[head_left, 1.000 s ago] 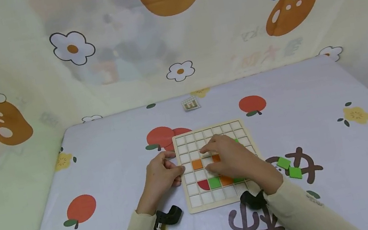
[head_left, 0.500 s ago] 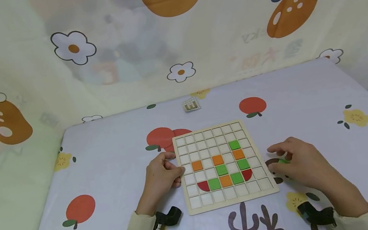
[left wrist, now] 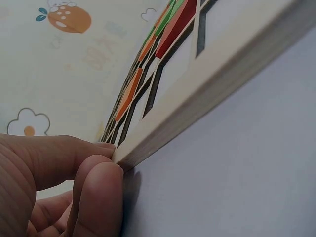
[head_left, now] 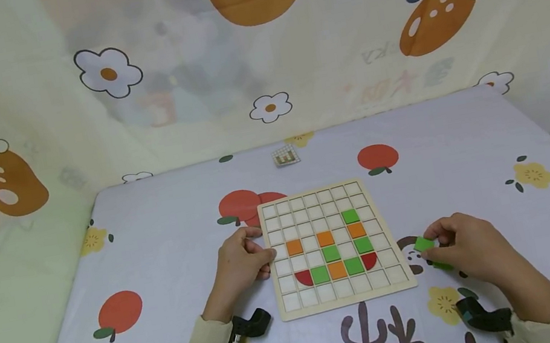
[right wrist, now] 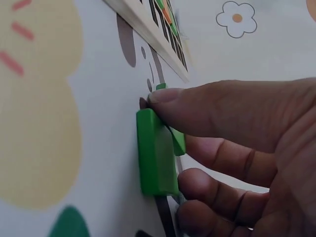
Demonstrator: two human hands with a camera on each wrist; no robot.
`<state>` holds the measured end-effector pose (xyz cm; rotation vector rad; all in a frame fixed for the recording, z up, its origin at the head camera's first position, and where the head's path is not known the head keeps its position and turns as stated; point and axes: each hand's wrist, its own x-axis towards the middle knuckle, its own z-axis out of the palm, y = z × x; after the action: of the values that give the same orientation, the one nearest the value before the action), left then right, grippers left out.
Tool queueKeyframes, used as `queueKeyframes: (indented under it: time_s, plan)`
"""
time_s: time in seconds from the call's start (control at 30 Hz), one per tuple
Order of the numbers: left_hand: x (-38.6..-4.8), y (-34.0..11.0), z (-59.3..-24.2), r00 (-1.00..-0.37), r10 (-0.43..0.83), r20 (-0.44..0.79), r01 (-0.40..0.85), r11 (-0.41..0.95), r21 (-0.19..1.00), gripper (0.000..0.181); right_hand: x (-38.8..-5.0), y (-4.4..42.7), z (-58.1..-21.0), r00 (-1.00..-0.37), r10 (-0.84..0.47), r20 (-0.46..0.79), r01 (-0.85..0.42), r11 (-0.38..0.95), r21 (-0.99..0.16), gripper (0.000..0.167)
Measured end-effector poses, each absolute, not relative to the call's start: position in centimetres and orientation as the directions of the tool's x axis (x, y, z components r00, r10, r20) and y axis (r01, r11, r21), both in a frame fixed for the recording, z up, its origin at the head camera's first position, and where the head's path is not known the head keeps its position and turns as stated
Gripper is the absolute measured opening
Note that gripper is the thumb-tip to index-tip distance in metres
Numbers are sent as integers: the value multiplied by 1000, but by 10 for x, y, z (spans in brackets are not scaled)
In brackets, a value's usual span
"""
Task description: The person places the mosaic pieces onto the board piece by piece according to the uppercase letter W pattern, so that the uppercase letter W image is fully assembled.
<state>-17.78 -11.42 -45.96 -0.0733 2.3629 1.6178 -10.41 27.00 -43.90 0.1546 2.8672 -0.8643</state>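
Observation:
A wooden grid board [head_left: 346, 300] lies on the cloth, with orange, green and dark red tiles in some of its square cells. My left hand [head_left: 240, 261] holds the board's left edge; in the left wrist view the thumb [left wrist: 101, 192] and index fingertip meet at its rim. To the right of the board, my right hand [head_left: 465, 245] pinches a green square tile [head_left: 423, 243] between thumb and fingers, low over the cloth. Another green tile [right wrist: 157, 153] lies right beside it, partly hidden under the hand in the head view.
A small clear packet [head_left: 286, 155] with a checked pattern lies behind the board near the back of the table. The white cloth [head_left: 169, 227] carries printed fruit and flowers. A printed curtain [head_left: 185, 101] hangs behind and at the sides.
My right hand has moved from above the board to the green tiles at the right and taken hold of one. An orange tile and several green ones show where it was. The left hand stays put.

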Motion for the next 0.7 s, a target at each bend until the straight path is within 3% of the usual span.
queueKeyframes:
  time_s: [0.47,0.7]
  plan:
    - [-178,-115,-462,-960,129,-247,-188,355,916,44,-103,270,-441,-992,57,-112,115,777,-619,11]
    - [-178,-116,-463,-962,124,-242,-183,363,914,43,-103,270,-441,-991,-35,-127,59,740,-670,22]
